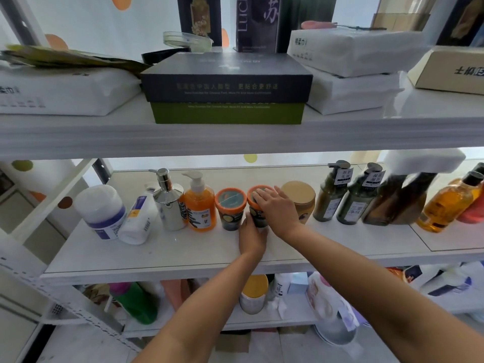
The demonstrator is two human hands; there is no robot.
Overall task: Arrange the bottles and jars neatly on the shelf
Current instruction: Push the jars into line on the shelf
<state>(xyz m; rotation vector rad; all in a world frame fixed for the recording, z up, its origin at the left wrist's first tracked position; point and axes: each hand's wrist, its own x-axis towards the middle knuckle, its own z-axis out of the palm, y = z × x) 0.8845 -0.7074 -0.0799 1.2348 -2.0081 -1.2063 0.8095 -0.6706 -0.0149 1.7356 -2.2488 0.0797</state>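
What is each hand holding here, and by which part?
Both are on the right orange-lidded jar: the left hand grips its lower body from the front, and the right hand rests flat across its top.

The shelf (183, 252) is white. The tub (100, 210) is white with a purple band, the squeeze bottle (137, 218) is white with purple and orange print, and the pump dispenser (169, 205) is mirror silver. The soap bottle (200, 208) is bright orange, with a white pump and a black leaf pattern on its label. The first jar (230, 208) and the twin jar (259, 214) share orange lid rims, teal tops and dark bodies; the wide jar (301, 195) has a tan lid. The olive bottle (330, 197) and the second olive bottle (357, 203) carry white labels, the brown bottle (392, 203) is dark, and the amber bottle (445, 203) is capped black. The slate box (225, 77) bears gold lettering, the box under it (227, 113) is green — and the backdrop (78, 22) is white with orange, brown and yellow-green dots.
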